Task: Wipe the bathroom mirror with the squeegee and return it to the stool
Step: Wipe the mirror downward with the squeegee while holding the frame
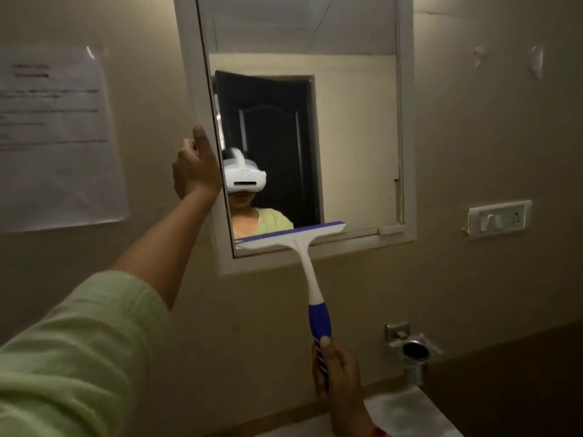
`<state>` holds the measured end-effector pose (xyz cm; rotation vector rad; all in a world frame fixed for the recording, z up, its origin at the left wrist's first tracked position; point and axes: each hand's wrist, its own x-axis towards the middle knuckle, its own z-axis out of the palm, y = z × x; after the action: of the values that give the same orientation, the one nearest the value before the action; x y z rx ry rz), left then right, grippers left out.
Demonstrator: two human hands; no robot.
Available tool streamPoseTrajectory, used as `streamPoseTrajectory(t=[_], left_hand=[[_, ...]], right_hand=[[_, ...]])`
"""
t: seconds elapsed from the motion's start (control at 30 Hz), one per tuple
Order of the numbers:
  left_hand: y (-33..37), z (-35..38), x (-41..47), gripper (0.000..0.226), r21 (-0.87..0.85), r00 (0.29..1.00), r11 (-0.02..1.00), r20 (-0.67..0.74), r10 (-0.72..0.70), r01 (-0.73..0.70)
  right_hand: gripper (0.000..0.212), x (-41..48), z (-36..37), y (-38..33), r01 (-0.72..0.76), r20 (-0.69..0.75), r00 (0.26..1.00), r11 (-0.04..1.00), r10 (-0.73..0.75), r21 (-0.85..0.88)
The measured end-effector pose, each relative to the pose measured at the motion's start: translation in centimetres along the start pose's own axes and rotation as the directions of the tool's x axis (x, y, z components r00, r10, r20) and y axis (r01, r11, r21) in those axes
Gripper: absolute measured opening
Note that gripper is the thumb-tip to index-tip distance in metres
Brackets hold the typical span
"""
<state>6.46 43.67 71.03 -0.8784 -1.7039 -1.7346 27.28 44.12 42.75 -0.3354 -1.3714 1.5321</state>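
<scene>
Nearest the camera, the right hand (339,370) has its fingers (325,343) wrapped tight around the blue grip of the squeegee (310,272), thumb pressed along the handle. From there the white neck rises to the blade, which lies tilted across the bottom of the mirror (353,137), its blue rubber edge on or just at the glass beside the lower frame. The left hand (195,167), at the end of a pale green sleeve (79,348), reaches to the mirror's left frame; its fingers are loosely curled with the thumb up against the frame, holding nothing, seemingly steadying it. The wiping step looks to be in hand, with a stroke at its lowest point. Next, the blade probably needs lifting clear and resetting high on an unwiped strip. The stool is out of view.
</scene>
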Motion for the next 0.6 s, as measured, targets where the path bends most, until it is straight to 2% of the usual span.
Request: streamPoseTrajectory(t=[0.1,0.2,0.27,0.43,0.6], left_hand=[[-0.4,0.2,0.2,0.061,0.006,1.0,1.0,-0.018,0.022,-0.022],[-0.5,0.2,0.4,0.063,0.008,0.999,0.999,-0.022,0.038,-0.038],[-0.5,0.2,0.2,0.062,-0.01,0.999,0.999,-0.025,0.048,-0.048],[-0.4,0.1,0.0,0.059,-0.035,0.998,0.997,-0.027,0.065,-0.066],[-0.3,-0.1,-0.1,0.058,-0.044,0.998,0.997,-0.017,0.054,-0.055]], right_hand=[[0.061,2.9,0.6,-5.6,0.133,-0.019,0.991,0.99,-0.132,0.04],[0.04,7.2,1.5,-13.5,0.311,0.01,0.95,0.95,-0.311,-0.015],[0.036,10.0,2.1,-18.7,0.379,0.024,0.925,0.925,-0.378,-0.024],[0.035,15.2,4.6,-27.9,0.422,-0.032,0.901,0.892,-0.432,-0.159],[0.03,18.1,6.2,-30.7,0.415,-0.061,0.901,0.894,-0.429,-0.167]])
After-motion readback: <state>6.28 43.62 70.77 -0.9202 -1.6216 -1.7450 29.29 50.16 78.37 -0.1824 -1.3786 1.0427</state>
